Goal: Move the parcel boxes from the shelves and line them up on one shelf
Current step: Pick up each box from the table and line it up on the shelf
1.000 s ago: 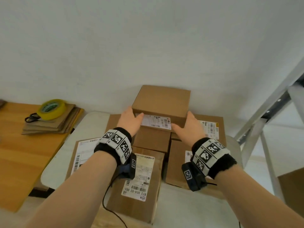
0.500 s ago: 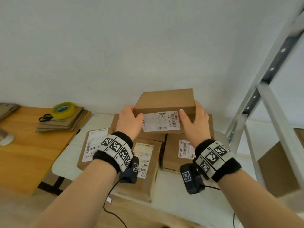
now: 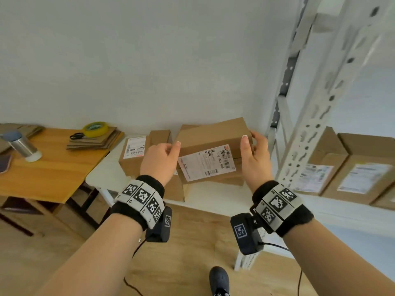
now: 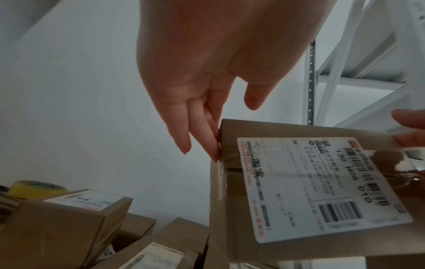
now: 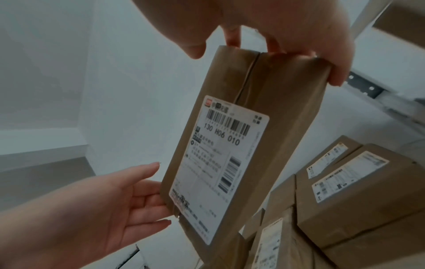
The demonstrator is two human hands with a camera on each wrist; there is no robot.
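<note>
Held clear above the pile of boxes (image 3: 136,159) on the white table (image 3: 100,178), the parcel box (image 3: 213,142) is squeezed between the left hand (image 3: 159,161)'s straight fingers and the right hand (image 3: 255,159)'s curled ones, so it may slip if the pressure eases.

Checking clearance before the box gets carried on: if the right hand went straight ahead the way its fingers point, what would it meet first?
Probably the wall. The right hand grips the box end, fingers pointing forward past it; nothing else shows ahead, though depth is unclear.
</note>
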